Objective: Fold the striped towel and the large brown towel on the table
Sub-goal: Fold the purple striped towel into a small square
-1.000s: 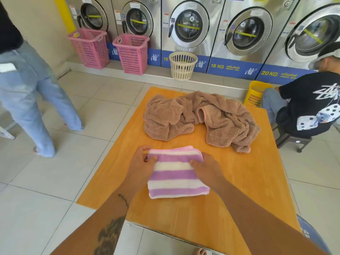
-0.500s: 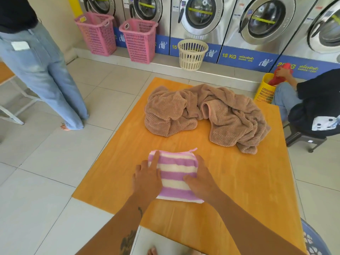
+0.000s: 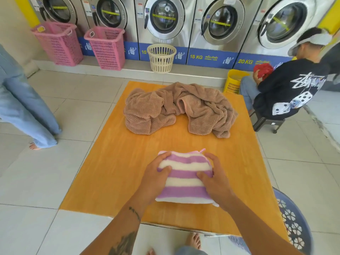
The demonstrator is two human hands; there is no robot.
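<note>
The striped towel [image 3: 184, 181], folded into a small thick pad, lies on the near half of the desk [image 3: 110, 172]; the left hand [image 3: 156, 178] grips its left side, fingers curled over the far corner and thumb pressed on top; the right hand [image 3: 214, 178] clasps the right side the same way, fingers wrapped round the far edge, thumb on the upper face; whether the pad is lifted off the wood or resting on it, I cannot tell. The brown towel [image 3: 180, 109] sits unfolded in a crumpled heap on the far half of the desk, well apart from the striped one. Beyond the desk stands a row of washers [image 3: 163, 17], with two pink baskets [image 3: 81, 45] and a cream basket [image 3: 161, 57] in front; a seated person [image 3: 288, 91] is at the right, a standing person's legs [image 3: 22, 107] at the left.
</note>
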